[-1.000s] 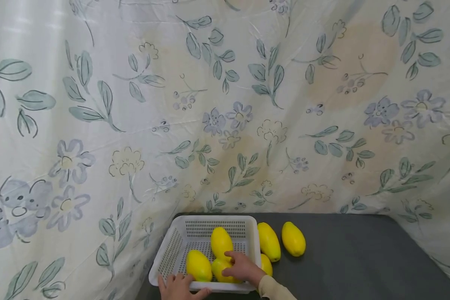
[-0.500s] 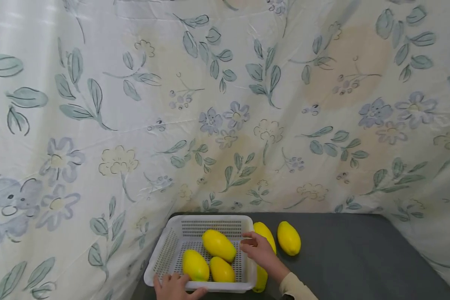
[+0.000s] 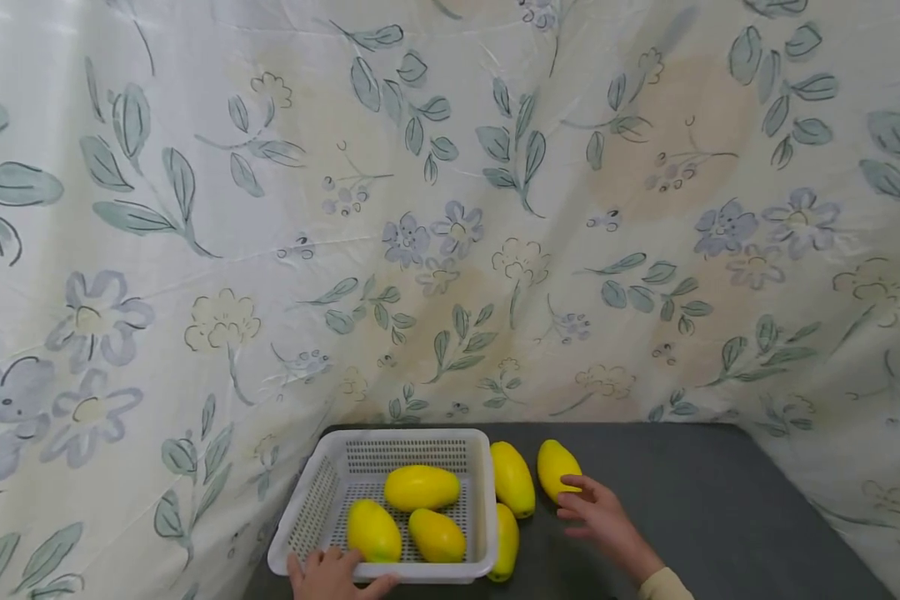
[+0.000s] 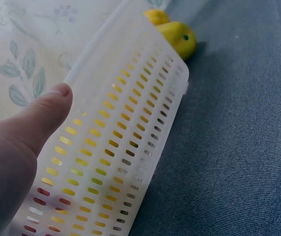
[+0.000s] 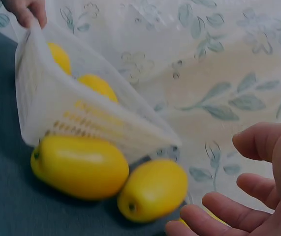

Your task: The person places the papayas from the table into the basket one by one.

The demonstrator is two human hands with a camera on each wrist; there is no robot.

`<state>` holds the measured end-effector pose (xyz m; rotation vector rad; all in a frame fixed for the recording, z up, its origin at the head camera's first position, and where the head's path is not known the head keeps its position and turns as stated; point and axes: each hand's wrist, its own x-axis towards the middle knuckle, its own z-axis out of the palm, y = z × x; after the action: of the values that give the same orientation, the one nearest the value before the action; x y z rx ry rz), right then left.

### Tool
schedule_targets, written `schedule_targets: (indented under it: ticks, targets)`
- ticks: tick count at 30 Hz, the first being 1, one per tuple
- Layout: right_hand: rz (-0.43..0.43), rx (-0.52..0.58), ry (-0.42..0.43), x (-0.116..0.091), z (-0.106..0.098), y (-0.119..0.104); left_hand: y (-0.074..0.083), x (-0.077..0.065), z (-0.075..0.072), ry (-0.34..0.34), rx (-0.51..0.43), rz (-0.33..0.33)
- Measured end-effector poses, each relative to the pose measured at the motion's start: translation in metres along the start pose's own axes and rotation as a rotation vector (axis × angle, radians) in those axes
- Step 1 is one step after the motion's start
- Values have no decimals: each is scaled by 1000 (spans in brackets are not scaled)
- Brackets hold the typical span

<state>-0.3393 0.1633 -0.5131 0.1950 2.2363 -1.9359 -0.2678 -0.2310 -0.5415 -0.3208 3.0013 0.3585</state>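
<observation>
White perforated plastic basket (image 3: pixel 405 448): left hand (image 3: pixel 333 575) grips near rim (image 3: pixel 435 572), probably steadying it.
Rightmost yellow oval fruit (image 3: pixel 557 465): right hand (image 3: pixel 598 521) beside it, fingers relaxed, empty.

- A pale, lightly creased cloth (image 3: pixel 435 208), hanging along the far side and round to left and right.
- Its print: green leaf sprigs (image 3: pixel 132 123), purple flowers (image 3: pixel 801 220) and pale yellow blooms (image 3: pixel 222 322).
- A dark table (image 3: pixel 705 508), finely ribbed on top, its far edge running along the cloth.
</observation>
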Motion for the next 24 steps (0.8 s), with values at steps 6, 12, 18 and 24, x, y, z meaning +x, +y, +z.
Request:
schedule_targets:
  ticks: [6,12,18,24]
  targets:
    - [93,-44,13,2,-35,23,-2,2,1,3,6,1]
    - [191,-37,5,-1,-62,40,-2,2,2,2,5,0]
    - [209,-48,22,-2,-73,45,0,2,2,11,9,-4]
    - [235,-48,18,0,-77,46,2,0,0,14,17,0]
